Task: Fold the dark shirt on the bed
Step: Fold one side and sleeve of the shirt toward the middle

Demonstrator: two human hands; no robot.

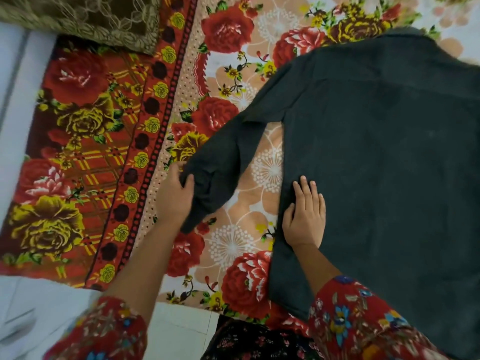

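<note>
From the head camera, you look down at the bed (109, 141), which has big red and yellow flowers all over it. The dark shirt (384, 157) lies spread out flat on the right side of the frame. Its body fills most of that side and runs off the right edge, so you cannot see the far half.

One sleeve (228, 149) sticks out from the shirt toward the middle of the frame, pointing down and to the left. Your left hand (176, 198) grips the end of that sleeve, with the fingers curled round the bunched cloth. Your right hand (305, 216) lies flat on the near edge of the shirt body, fingers straight, pressing it down. The two hands are apart, with a bare strip of bed between them.

A brown cushion (91, 19) sits in the upper left corner. White floor (179, 323) shows at the bottom.

It looks like you are just at the start. The shirt is laid out and smooth, but nothing is folded yet. The first job looks like bringing this sleeve over onto the body. After that, the other side and the bottom half are left to fold.
</note>
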